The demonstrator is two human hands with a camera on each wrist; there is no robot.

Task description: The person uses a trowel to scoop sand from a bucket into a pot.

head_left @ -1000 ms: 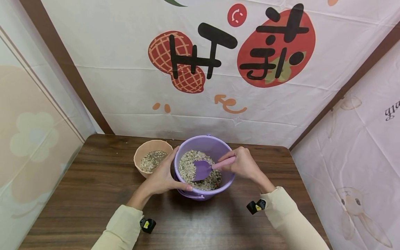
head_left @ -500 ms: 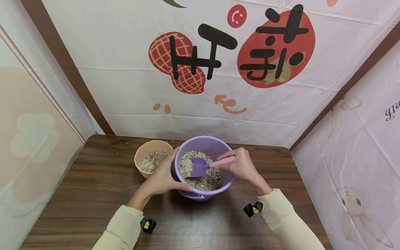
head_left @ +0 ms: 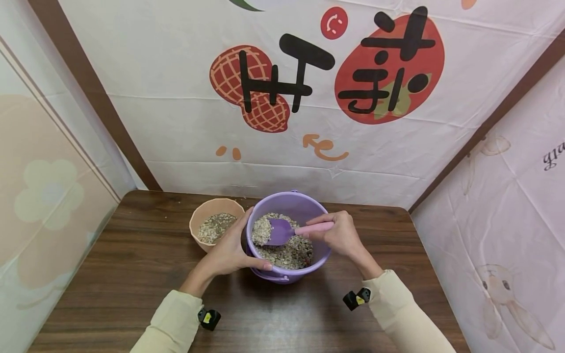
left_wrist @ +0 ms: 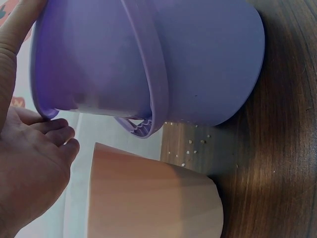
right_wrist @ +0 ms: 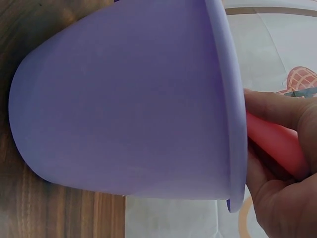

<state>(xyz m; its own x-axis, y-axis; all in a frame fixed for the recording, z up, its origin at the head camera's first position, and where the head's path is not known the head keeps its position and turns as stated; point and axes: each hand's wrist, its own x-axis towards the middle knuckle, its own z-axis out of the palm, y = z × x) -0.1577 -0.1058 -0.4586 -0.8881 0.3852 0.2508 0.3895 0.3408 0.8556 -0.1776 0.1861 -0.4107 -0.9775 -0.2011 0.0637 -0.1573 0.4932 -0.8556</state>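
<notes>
From the head camera we look forward and down across the wooden table [head_left: 132, 274] toward the printed backdrop [head_left: 309, 98], far enough back to take in both sleeves, the purple bucket [head_left: 304, 203] and the peach bowl [head_left: 200, 211] beside it. From the left wrist we sit low and very near, turned on our side, facing the bucket's outer wall [left_wrist: 198, 59] with the bowl [left_wrist: 148, 198] close beside it. From the right wrist we press just as close against the opposite wall of the bucket [right_wrist: 124, 99], seen sideways with the tabletop [right_wrist: 29, 208] at the frame's left. All three views share the bucket; the head and left wrist views also share the bowl.
</notes>
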